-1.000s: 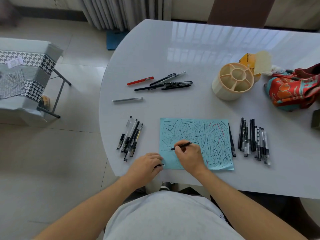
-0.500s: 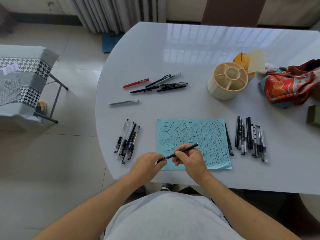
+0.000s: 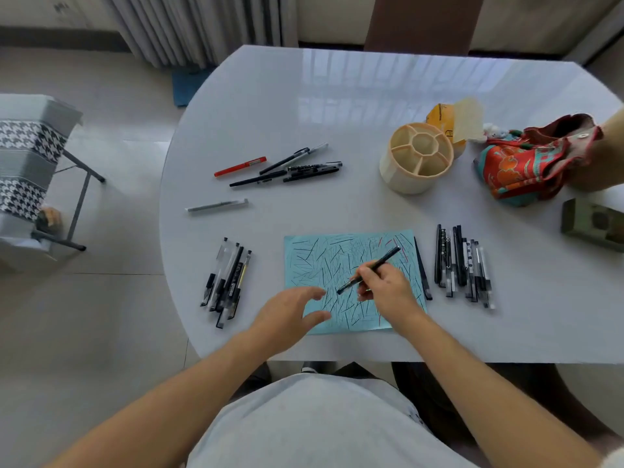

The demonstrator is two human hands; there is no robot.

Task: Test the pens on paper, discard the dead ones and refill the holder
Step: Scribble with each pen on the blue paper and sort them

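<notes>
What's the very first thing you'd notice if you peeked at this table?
The blue paper covered in scribbled lines, near the table's front edge, with the right hand holding a black pen over it. Bunches of pens lie on both sides, and an empty cream pen holder stands farther back on the right.
</notes>
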